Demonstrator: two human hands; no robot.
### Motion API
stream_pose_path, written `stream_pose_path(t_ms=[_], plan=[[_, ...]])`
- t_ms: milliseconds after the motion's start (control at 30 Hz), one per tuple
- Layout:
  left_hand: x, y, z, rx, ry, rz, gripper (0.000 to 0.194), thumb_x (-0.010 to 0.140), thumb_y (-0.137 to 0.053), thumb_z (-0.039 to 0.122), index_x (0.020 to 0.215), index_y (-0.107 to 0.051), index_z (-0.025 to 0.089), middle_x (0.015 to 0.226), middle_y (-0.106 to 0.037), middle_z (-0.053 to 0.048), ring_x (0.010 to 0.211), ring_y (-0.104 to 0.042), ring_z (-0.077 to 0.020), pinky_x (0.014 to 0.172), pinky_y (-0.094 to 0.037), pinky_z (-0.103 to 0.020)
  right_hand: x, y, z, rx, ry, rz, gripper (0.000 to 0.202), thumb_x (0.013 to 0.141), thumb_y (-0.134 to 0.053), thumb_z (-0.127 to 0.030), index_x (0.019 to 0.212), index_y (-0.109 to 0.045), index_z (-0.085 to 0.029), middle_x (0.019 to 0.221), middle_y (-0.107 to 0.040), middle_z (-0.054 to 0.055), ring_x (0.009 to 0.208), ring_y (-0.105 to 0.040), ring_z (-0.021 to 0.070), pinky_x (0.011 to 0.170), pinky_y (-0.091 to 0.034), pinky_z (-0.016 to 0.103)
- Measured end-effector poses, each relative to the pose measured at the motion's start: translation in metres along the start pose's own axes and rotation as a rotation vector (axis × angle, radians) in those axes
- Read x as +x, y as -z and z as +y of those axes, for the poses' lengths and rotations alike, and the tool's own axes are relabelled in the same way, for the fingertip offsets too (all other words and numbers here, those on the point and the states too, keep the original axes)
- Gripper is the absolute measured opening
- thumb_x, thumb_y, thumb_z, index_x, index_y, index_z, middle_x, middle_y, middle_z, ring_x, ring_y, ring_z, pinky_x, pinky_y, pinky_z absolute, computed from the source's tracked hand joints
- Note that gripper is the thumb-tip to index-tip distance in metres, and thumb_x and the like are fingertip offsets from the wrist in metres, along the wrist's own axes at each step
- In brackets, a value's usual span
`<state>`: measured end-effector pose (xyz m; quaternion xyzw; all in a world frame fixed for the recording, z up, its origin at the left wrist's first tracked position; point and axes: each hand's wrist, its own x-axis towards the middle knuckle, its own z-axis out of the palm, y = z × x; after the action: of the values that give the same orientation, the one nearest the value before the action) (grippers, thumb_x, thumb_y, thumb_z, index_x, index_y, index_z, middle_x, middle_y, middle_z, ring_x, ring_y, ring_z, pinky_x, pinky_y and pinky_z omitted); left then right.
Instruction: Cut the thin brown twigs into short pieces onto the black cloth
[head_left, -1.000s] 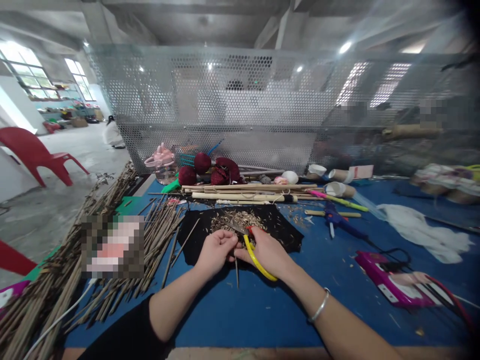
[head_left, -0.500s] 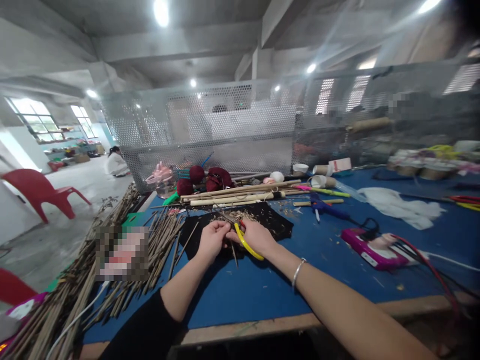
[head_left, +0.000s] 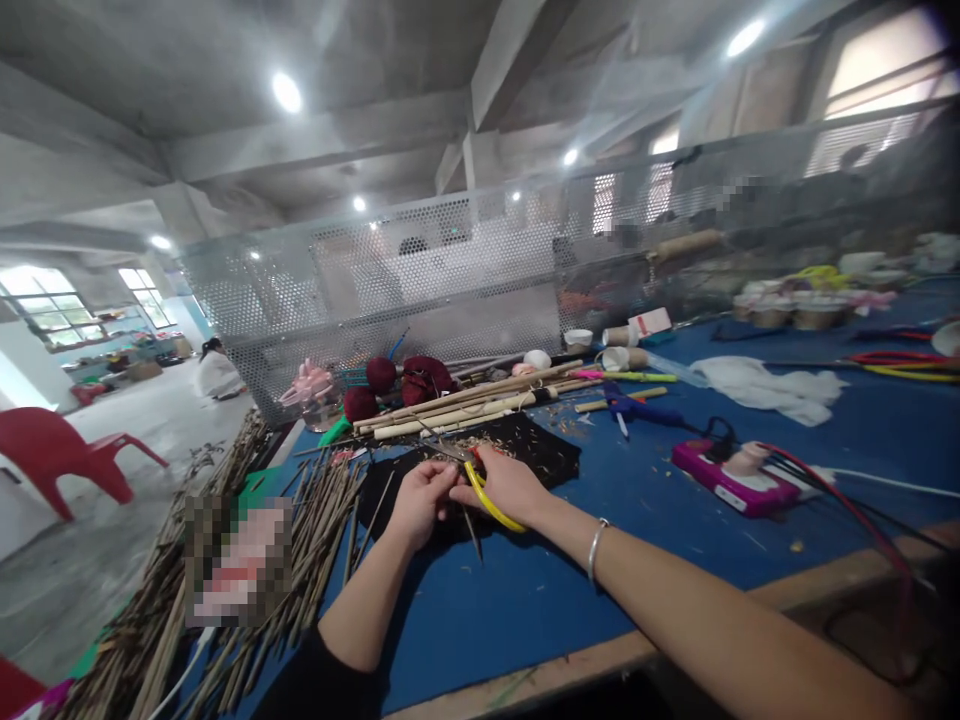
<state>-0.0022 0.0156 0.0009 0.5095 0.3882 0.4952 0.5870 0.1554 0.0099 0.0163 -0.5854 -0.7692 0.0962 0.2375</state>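
Note:
My right hand point(head_left: 510, 485) is wrapped round scissors point(head_left: 495, 508) with yellow and red handles; their blades point up and to the left. Close against it, my left hand point(head_left: 421, 497) pinches a thin brown twig point(head_left: 474, 535), whose lower end sticks out below the fingers. Just where the twig sits between the fingertips is partly hidden. Under both hands lies a black cloth point(head_left: 551, 450) strewn with small pale clippings. To the left, many similar twigs point(head_left: 322, 530) are spread on the blue table point(head_left: 450, 640).
Bamboo sticks point(head_left: 457, 409) and dark red yarn balls point(head_left: 381, 375) lie beyond the cloth. A blue glue gun point(head_left: 641, 408), a purple power strip point(head_left: 735, 480) with cables and a white cloth point(head_left: 769, 388) are at right. Perforated metal panels point(head_left: 420, 290) stand behind. A person point(head_left: 217, 370) crouches far left.
The camera view has tilted up and turned slightly right, shifting the surroundings. Both hands stay close together with the scissors and twig; the twig's lower end shows a little longer.

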Motion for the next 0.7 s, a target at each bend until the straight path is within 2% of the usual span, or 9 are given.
stream_pose_path(t_ms=[167, 300, 533, 700], plan=[[0.0003, -0.0027, -0.0013, 0.025, -0.014, -0.001, 0.035, 0.063, -0.068, 0.042, 0.075, -0.057, 0.011, 0.062, -0.059, -0.001, 0.038, -0.041, -0.0023, 0.030, -0.026, -0.014, 0.0003, 0.0015, 0.0020, -0.016, 0.014, -0.011, 0.062, 0.065, -0.048, -0.070, 0.096, -0.049, -0.017, 0.087, -0.062, 0.009, 0.080, -0.060, 0.0236, 0.062, -0.036, 0.027], [0.0023, -0.0014, -0.0053, 0.040, -0.033, 0.003, 0.033, 0.065, -0.066, 0.042, 0.074, -0.056, 0.012, 0.062, -0.059, 0.000, 0.036, -0.038, -0.0013, 0.029, -0.025, -0.014, 0.0014, -0.0029, 0.0049, -0.021, -0.033, -0.041, 0.058, 0.065, -0.048, -0.071, 0.090, -0.052, -0.018, 0.080, -0.063, 0.007, 0.074, -0.060, 0.0215, 0.058, -0.035, 0.026], [0.0051, 0.0011, -0.0099, 0.029, -0.004, 0.042, 0.035, 0.063, -0.067, 0.042, 0.076, -0.057, 0.011, 0.055, -0.056, 0.002, 0.037, -0.040, -0.0026, 0.031, -0.025, -0.013, 0.0037, -0.0064, 0.0084, -0.032, -0.091, -0.071, 0.055, 0.064, -0.047, -0.072, 0.082, -0.054, -0.020, 0.077, -0.063, 0.005, 0.069, -0.060, 0.0195, 0.053, -0.033, 0.024], [0.0057, 0.0013, -0.0092, -0.011, 0.035, 0.048, 0.037, 0.063, -0.067, 0.042, 0.082, -0.060, 0.011, 0.066, -0.061, -0.002, 0.043, -0.046, -0.0045, 0.033, -0.028, -0.014, 0.0024, -0.0033, 0.0065, -0.071, -0.085, -0.044, 0.058, 0.065, -0.043, -0.074, 0.083, -0.053, -0.020, 0.079, -0.064, 0.007, 0.073, -0.061, 0.0220, 0.056, -0.035, 0.026]])
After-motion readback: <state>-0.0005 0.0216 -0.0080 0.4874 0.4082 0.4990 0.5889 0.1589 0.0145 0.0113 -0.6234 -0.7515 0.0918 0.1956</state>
